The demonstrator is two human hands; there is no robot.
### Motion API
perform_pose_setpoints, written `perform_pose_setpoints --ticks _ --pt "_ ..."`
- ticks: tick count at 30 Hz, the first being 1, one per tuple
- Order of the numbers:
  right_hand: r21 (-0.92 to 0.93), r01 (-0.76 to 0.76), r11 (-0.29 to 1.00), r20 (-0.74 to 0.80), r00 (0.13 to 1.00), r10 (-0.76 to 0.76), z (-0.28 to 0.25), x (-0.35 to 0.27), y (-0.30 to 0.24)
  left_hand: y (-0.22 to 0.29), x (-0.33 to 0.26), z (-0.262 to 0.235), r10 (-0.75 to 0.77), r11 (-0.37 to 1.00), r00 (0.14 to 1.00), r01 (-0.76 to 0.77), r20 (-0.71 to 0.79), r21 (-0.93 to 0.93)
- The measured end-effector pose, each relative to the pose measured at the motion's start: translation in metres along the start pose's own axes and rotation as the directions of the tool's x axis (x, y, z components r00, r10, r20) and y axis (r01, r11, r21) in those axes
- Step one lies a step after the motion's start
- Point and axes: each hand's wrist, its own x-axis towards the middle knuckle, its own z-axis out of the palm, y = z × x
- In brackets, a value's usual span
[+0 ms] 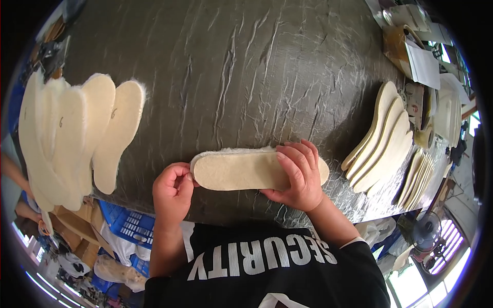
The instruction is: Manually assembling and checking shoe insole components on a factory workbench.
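A cream insole lies crosswise in front of me, with a white fleecy layer showing along its far edge. My left hand pinches its left end between thumb and curled fingers. Around the right part, my right hand is closed, fingers over the upper face and thumb at the near edge. Whether one insole or two stacked ones are held, I cannot tell. To the left, several overlapping fleece-edged insoles are fanned out. On the right lies another fanned group of insoles, with a tighter row of insoles beyond it.
The table has a dark, wrinkled plastic covering. A cardboard box and papers stand at the far right. Below the left edge are a blue crate and plastic bags. Another person's arm shows at the far left; a fan is lower right.
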Motion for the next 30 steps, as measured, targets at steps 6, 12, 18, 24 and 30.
perform_pose_setpoints --ticks 6,12,18,24,30 --pt "0.07 -0.094 0.993 0.009 0.996 0.094 -0.002 0.0 -0.003 0.003 0.001 0.0 -0.055 0.996 0.998 0.057 -0.016 0.075" --pt "-0.049 -0.145 0.988 0.144 0.978 0.151 -0.005 0.008 -0.008 0.002 0.003 -0.004 -0.034 0.999 0.999 0.034 0.015 0.03" --pt "-0.109 -0.175 0.979 0.174 0.966 0.192 -0.007 0.006 -0.008 0.007 0.006 -0.005 -0.045 0.998 0.999 0.043 0.03 0.052" --pt "0.014 -0.096 0.995 0.084 0.992 0.095 -0.002 0.003 -0.002 0.008 0.007 -0.007 -0.099 0.995 0.995 0.098 0.007 0.025" --pt "0.074 0.031 0.997 -0.067 0.997 -0.026 0.002 -0.007 0.005 0.012 0.011 -0.002 -0.191 0.979 0.981 0.192 0.01 -0.064"
